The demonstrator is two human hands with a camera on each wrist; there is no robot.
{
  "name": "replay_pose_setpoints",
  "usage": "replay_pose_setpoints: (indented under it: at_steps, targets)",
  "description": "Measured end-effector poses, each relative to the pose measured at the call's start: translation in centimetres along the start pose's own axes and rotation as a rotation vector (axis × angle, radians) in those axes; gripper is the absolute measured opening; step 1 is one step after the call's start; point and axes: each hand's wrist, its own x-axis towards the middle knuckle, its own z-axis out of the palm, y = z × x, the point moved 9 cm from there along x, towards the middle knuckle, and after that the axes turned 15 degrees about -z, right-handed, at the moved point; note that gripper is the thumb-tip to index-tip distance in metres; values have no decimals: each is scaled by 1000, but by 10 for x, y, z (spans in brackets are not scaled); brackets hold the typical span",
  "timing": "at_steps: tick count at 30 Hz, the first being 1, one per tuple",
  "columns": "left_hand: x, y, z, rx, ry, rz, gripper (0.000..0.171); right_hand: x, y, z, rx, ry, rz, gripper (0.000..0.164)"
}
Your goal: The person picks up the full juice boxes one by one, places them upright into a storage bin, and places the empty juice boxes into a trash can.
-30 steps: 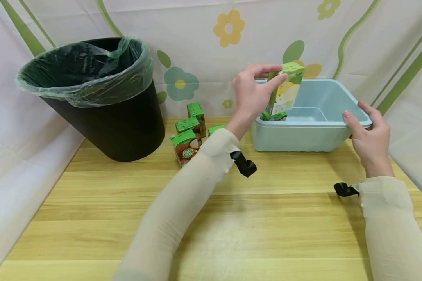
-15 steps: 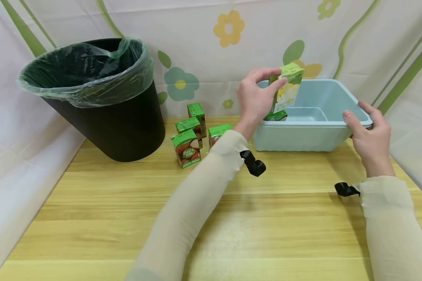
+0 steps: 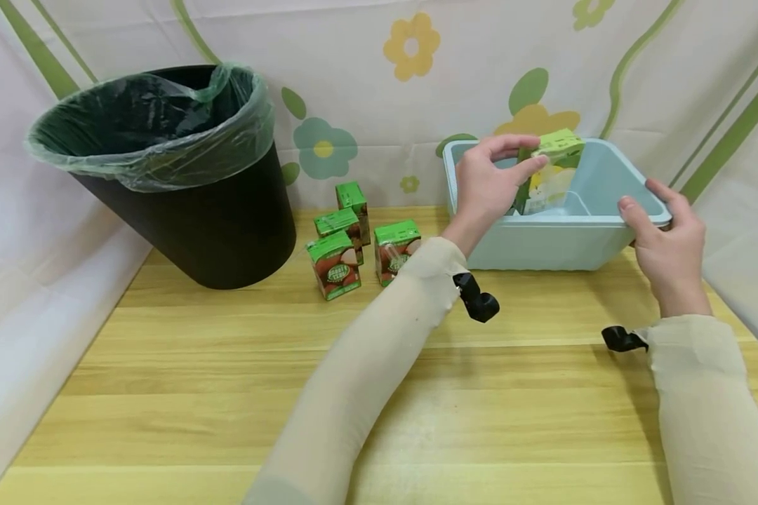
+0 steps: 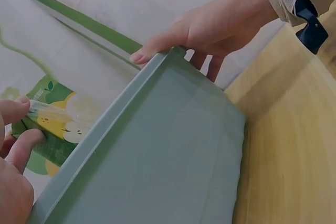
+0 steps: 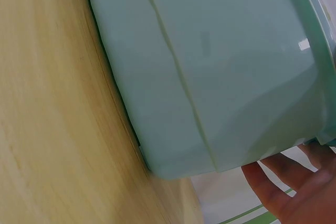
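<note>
My left hand [image 3: 489, 181] pinches a green juice box [image 3: 552, 172] by its upper part, between thumb and fingers. Yellow and white fruit is printed on its face, and a clear-wrapped straw shows on it in the left wrist view. The box is upright, its lower part within the opening of a light blue plastic bin [image 3: 543, 245]; its bottom is hard to see. At the bin's right end my right hand [image 3: 669, 242] grips the rim, thumb on top. In the right wrist view its fingers [image 5: 273, 182] lie against the bin's outer side.
Several red juice boxes with green tops, one of them a front box [image 3: 336, 270], stand left of the bin. A black trash can [image 3: 227, 224] with a green liner is at the left. Behind the wooden table [image 3: 227, 393] hangs a flowered cloth [image 3: 366, 84].
My left hand has moved right and slightly down with the green juice box, deeper over the bin. A red box behind my forearm has come into view. The right hand holds nearly still.
</note>
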Motion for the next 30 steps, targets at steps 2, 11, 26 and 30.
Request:
replay_pose_setpoints:
  at_steps: [2,11,26,30]
  targets:
    - [1,-1,2,20,-17,-24,23,1,0,1,7,-3,-2,65]
    - [4,-2,15,59,-88,-83,26,3,4,-1,53,3,2,65]
    - [19,-10,32,305,-84,-174,15,2,4,2,198,15,8,68]
    - [19,-19,33,347,-64,-229,17,1,6,1,162,3,17,68]
